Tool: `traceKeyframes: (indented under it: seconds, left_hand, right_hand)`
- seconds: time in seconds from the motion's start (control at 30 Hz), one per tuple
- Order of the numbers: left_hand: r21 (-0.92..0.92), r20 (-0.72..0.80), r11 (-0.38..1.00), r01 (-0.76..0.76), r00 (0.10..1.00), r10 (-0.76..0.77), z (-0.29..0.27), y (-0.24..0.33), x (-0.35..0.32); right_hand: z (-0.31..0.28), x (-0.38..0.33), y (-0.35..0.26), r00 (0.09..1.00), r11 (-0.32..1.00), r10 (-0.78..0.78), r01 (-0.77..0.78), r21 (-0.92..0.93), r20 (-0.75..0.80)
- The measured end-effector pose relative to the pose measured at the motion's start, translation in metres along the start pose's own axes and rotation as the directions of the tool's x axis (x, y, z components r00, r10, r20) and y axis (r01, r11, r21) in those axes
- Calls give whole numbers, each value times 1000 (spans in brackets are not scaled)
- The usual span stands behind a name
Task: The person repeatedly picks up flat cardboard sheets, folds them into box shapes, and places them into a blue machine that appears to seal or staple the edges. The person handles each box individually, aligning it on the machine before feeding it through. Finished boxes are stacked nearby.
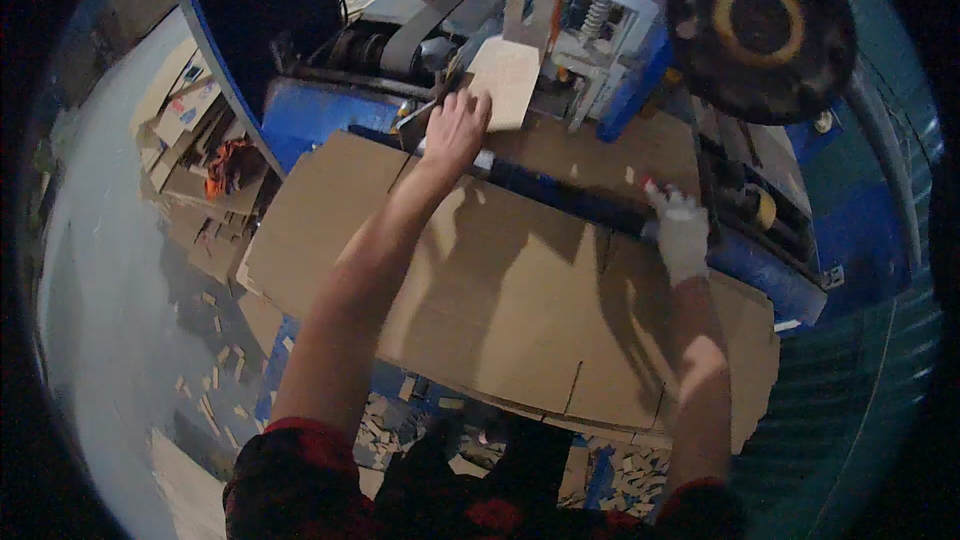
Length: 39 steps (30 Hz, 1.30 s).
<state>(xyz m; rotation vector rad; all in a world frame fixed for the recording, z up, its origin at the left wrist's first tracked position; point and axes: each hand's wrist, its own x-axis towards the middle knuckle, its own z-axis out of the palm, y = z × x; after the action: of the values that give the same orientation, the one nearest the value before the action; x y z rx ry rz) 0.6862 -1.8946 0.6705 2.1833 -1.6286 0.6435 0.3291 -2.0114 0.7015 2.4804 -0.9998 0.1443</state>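
Observation:
My left hand [458, 128] is bare and reaches to the machine's front. Its fingers are bent over the left edge of a pale, brightly lit cardboard flap [505, 80], under the machine's head. My right hand [683, 228], in a whitish glove, is at the right of the machine's front bar, beside a brown cardboard sheet [610, 155] lying in the machine. A small red spot shows at its fingertips; motion blur hides how the fingers are set. Below both forearms lies a stack of flat, slotted cardboard sheets [490, 290].
The blue machine [325, 120] carries a spring-loaded metal head [595, 25] and a large dark reel [760, 25] at upper right. A belt roller [400, 52] sits at left. Cardboard scraps [215, 380] litter the floor, and a cardboard pile [190, 130] stands far left.

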Motion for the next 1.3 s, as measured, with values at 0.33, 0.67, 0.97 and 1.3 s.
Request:
traceKeyframes:
  seconds: [0.33, 0.67, 0.97, 1.3]
  left_hand:
    - [-337, 78, 933, 123, 992, -103, -71, -35, -124]
    - [-24, 152, 811, 584, 804, -575, -145, -136, -324]
    - [-21, 42, 863, 505, 863, -504, -170, -145, -301]
    - [-876, 345, 58, 480, 704, -621, -164, -75, -295]
  right_hand:
    - [-4, -85, 33, 962, 816, 241, -128, 564, -131]
    - [-38, -365, -16, 863, 846, 486, -504, 174, 139]
    - [-27, -413, -11, 220, -510, 804, -222, 831, 552]
    - [-109, -356, -62, 268, 153, 952, 5, 988, -149]
